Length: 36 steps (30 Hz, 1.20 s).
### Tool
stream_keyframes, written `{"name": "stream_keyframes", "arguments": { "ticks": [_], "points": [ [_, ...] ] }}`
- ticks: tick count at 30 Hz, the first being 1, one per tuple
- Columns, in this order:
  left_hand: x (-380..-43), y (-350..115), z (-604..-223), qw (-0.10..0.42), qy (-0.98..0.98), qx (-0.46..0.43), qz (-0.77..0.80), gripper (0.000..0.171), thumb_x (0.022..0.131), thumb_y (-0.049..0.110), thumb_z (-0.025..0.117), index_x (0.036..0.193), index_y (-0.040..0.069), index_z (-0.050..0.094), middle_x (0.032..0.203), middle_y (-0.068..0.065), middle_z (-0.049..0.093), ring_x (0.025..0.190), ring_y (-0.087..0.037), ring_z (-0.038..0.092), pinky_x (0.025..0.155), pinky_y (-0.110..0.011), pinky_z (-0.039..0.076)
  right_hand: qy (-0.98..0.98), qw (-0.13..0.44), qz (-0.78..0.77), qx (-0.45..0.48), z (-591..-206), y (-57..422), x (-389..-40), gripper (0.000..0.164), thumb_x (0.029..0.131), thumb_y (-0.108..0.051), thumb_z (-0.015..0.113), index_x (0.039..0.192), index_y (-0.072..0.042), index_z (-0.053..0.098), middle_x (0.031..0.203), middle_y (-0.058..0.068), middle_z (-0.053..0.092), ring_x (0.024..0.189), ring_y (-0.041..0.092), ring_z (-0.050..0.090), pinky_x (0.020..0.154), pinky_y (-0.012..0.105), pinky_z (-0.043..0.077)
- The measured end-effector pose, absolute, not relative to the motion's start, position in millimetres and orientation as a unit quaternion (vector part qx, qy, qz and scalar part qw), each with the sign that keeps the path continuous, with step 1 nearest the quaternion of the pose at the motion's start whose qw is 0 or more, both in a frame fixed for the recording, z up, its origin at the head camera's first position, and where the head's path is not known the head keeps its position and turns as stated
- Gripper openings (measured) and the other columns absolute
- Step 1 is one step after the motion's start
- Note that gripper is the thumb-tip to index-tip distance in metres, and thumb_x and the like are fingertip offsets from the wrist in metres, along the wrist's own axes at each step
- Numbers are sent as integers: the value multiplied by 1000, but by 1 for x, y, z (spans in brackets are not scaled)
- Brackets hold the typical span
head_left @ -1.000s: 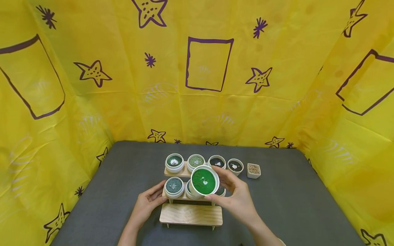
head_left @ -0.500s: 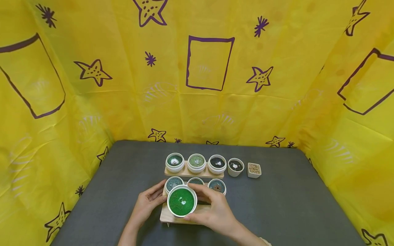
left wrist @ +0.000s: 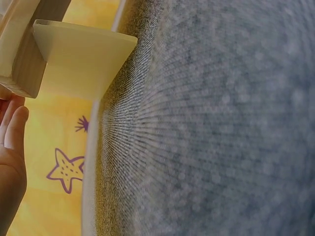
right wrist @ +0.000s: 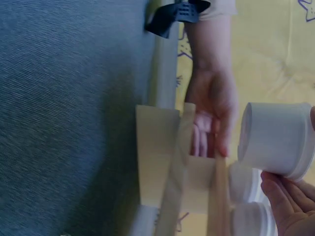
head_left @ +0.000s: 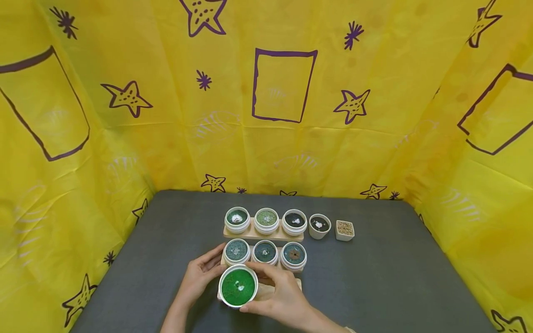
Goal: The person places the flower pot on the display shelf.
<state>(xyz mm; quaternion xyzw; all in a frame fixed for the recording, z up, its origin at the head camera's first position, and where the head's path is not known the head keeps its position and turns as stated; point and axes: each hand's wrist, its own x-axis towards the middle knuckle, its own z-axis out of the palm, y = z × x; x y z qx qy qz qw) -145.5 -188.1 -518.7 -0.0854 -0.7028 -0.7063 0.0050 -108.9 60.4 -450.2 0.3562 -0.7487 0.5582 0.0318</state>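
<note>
A white pot filled with bright green (head_left: pixel 238 286) is in my right hand (head_left: pixel 283 296), thumb and fingers pinching its rim and side. In the right wrist view the pot (right wrist: pixel 273 140) hangs clear above the front step (right wrist: pixel 174 182) of a wooden stepped stand. My left hand (head_left: pixel 200 277) grips the left end of the stand's middle step, which carries three white pots, the left one (head_left: pixel 237 251) closest to it. Part of that left hand (left wrist: pixel 12 152) shows in the left wrist view beside the plank end (left wrist: pixel 29 73). The green pot hides the front step's left part.
Behind, the stand's back step (head_left: pixel 260 233) bears three more pots, one with pale green fill (head_left: pixel 267 219). To its right stand a dark-filled cup (head_left: pixel 319 225) and a square white dish of small tan bits (head_left: pixel 344 230). Yellow patterned cloth (head_left: pixel 283 152) walls the grey table (head_left: pixel 399 273).
My right hand has carried the green pot left and toward me, from in front of the middle step to over the front step's left part. My left hand has stayed put.
</note>
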Motion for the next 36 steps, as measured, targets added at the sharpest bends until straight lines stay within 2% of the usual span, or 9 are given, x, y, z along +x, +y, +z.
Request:
{"name": "stream_keyframes", "arguments": {
  "ticks": [9, 21, 36],
  "points": [
    [-146, -188, -520, 2, -703, -88, -705, 57, 90, 1, 68, 141, -12, 45, 124, 28, 62, 115, 8, 61, 91, -11, 52, -766, -16, 563, 309, -465, 56, -108, 71, 69, -28, 91, 132, -17, 60, 128, 0, 67, 110, 8, 68, 91, 22, 58],
    [-146, -189, -521, 8, -700, -98, -708, 56, 90, -1, 67, 140, -13, 45, 125, 27, 62, 115, 7, 61, 92, -11, 52, -771, -4, 558, 305, -472, 52, -114, 70, 69, -26, 91, 132, -18, 61, 126, 0, 69, 113, 9, 66, 93, 22, 57],
    [-145, -189, -521, 13, -698, -111, -707, 55, 90, -2, 66, 140, -14, 45, 125, 26, 63, 115, 6, 62, 92, -12, 52, -777, 9, 545, 314, -481, 51, -115, 71, 69, -23, 91, 131, -11, 60, 124, 5, 70, 106, 10, 69, 87, 23, 59]
  ]
}}
